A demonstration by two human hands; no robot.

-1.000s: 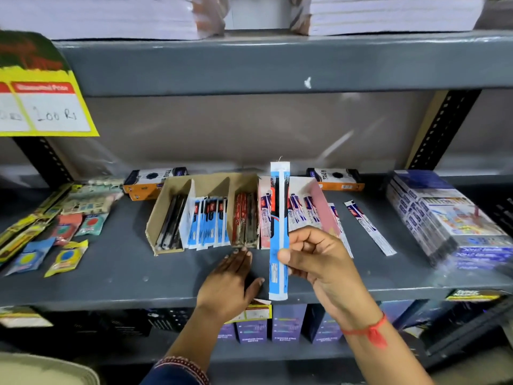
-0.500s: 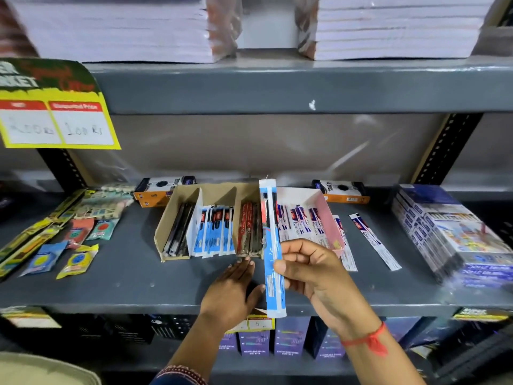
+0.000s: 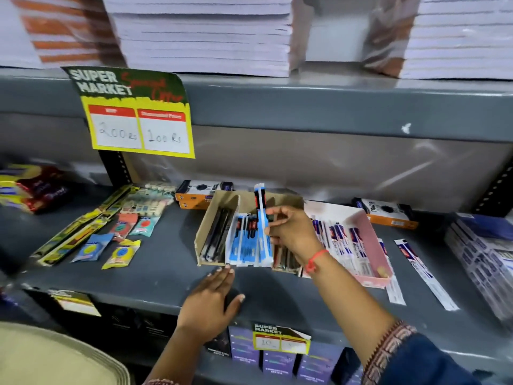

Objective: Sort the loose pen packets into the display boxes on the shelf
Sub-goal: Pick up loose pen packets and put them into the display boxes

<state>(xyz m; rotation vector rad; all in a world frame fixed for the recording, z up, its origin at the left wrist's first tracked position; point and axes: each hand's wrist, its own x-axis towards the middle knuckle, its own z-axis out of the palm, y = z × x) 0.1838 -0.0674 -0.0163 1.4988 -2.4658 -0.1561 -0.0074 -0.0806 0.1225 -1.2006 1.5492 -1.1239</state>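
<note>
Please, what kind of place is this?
Most likely a supermarket stationery aisle: a price sign reads "Super Market", boxes of pen packets sit on a metal shelf, and notebook stacks lie above.

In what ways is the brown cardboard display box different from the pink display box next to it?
The brown cardboard box has dividers that make separate slots; the pink box shows one open space. The brown cardboard box holds dark pens, blue packets and reddish pens; the pink box holds white packets with red and blue print. The right hand reaches over the brown cardboard box, not the pink box. Both lie open on the grey shelf.
</note>
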